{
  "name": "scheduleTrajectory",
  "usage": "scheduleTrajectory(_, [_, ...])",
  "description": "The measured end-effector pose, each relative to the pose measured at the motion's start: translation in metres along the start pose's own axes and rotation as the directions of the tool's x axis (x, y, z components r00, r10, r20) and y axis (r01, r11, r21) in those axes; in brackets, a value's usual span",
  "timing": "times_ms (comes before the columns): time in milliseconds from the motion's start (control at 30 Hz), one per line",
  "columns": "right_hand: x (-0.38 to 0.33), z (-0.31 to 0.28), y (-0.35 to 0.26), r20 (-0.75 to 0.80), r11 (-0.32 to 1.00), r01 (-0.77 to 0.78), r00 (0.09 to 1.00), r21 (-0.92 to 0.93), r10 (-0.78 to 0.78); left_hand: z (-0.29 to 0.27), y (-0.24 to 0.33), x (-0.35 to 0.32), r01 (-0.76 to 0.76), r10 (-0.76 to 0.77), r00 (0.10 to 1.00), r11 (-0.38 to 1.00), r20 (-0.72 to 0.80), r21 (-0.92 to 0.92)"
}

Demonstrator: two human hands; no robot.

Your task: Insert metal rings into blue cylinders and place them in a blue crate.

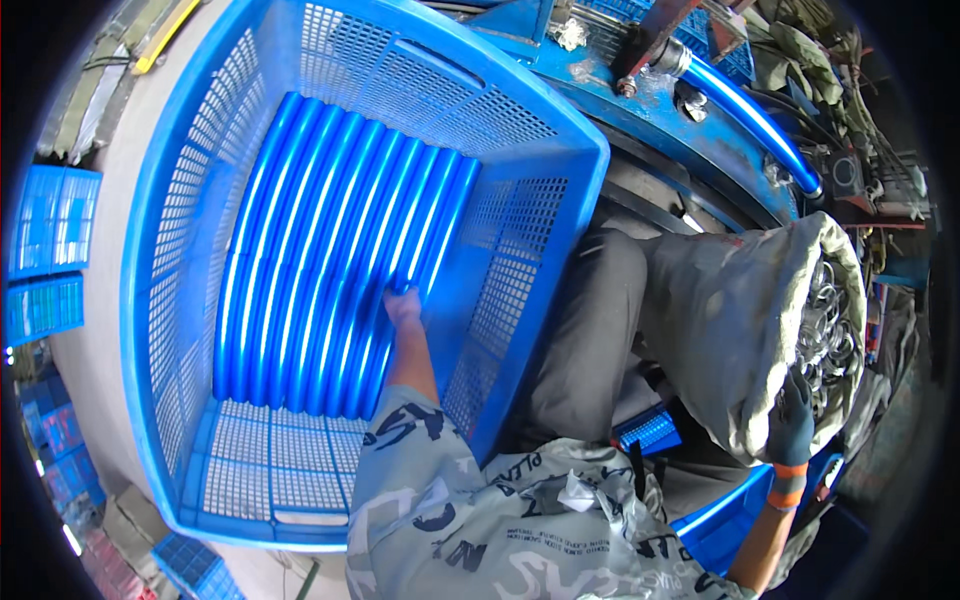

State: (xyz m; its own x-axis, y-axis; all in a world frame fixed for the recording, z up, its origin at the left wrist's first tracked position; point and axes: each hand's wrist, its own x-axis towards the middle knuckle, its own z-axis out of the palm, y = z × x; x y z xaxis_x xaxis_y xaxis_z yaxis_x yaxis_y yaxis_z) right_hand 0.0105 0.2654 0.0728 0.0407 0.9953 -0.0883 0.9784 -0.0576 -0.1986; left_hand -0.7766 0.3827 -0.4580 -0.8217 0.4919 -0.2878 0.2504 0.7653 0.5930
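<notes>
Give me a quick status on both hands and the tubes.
Left hand bare, resting on row of glossy blue plastic tubes in blue perforated crate. Right hand gloved, at mouth of grey sack holding metal rings. Nothing in the way.

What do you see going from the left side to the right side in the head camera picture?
Stacked blue crates → big blue basket → blue tubes → left hand → grey sack → right hand in a dark glove.
</notes>
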Motion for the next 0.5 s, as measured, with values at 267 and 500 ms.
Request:
scheduleTrajectory(267, [-0.012, -0.005, -0.025, -0.145, 0.993, -0.113, 0.983, -0.015, 0.11, 0.022, 0.042, -0.049, 0.741, -0.694, 0.636, 0.427, 0.337, -0.519])
scheduleTrajectory(500, [-0.018, -0.005, -0.018, -0.275, 0.981, -0.007, 0.959, 0.192, 0.06, -0.05, 0.118, -0.053, 0.241, -0.433, 0.897, 0.646, -0.088, -0.724])
